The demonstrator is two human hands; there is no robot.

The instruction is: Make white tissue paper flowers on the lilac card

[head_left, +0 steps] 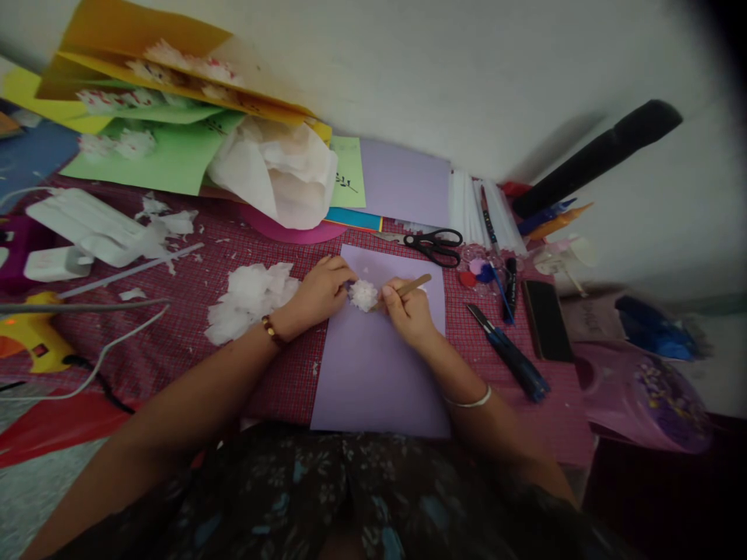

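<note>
A small white tissue-paper flower (364, 295) sits near the top of a lilac sheet of paper (379, 365) on the red checked cloth. My left hand (322, 289) is closed, its fingertips pinching the flower's left side. My right hand (408, 309) is closed round a thin wooden stick (415, 285), whose near end meets the flower's right side. A heap of white tissue pieces (248, 299) lies just left of my left wrist.
Black scissors (436, 245), a blue craft knife (509, 354), pens and a dark phone (545, 319) lie to the right. A yellow glue gun (35, 338) with its cable is at the left. Coloured paper sheets and crumpled white tissue (280, 175) fill the back. A pink tub (642, 393) stands at the right.
</note>
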